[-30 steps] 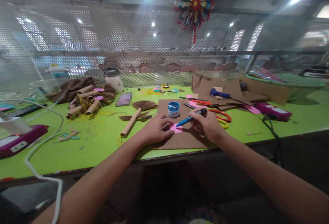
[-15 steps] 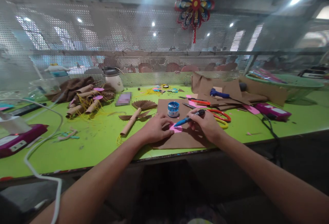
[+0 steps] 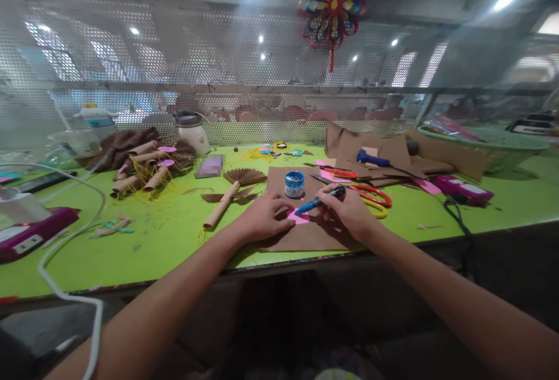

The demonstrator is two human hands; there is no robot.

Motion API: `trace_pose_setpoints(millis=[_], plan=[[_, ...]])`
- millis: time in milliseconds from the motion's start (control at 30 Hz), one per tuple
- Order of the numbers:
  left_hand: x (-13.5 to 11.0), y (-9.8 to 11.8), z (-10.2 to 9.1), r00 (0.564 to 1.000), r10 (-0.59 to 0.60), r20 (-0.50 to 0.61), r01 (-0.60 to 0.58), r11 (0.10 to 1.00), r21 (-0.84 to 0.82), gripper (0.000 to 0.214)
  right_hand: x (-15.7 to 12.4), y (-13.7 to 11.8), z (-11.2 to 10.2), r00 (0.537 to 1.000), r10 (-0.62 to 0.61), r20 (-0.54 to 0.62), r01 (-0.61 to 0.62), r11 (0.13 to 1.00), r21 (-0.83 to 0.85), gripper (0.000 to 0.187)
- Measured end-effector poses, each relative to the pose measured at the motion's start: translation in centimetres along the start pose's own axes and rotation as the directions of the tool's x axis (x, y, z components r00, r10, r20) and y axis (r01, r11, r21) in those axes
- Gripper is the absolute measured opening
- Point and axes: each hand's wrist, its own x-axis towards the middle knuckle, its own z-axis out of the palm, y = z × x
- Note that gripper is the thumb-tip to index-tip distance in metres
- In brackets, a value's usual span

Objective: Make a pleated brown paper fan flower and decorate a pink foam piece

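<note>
My right hand [image 3: 349, 212] is closed around a blue marker [image 3: 315, 201], whose tip touches a small pink paper piece [image 3: 299, 217]. My left hand [image 3: 264, 218] lies on the left edge of that pink piece, fingers bent and pressing it down. The pink piece rests on a brown cardboard sheet [image 3: 305, 234] on the green table [image 3: 174, 234]. A small blue-lidded jar [image 3: 294, 184] stands just behind the hands.
Red and yellow scissors [image 3: 374, 198] lie right of my right hand. A folded paper fan on a tube [image 3: 231, 191] lies to the left, rolled paper tubes [image 3: 140, 170] further left. Brown paper sheets and a blue tool [image 3: 373, 159] sit behind. A white cable [image 3: 65, 252] crosses the left side.
The marker tip has shifted slightly left across the pink piece. My left hand has stayed on the paper.
</note>
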Motion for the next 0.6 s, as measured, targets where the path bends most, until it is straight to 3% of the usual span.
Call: trace_pose_setpoints(millis=[600], plan=[[-0.01, 0.0, -0.13, 1.0, -0.005, -0.009, 0.004, 0.999, -0.053, 0.034, 0.15, 0.4, -0.38, 0.998, 0.0, -0.059, 0.0, 1.0, -0.003, 0.019]])
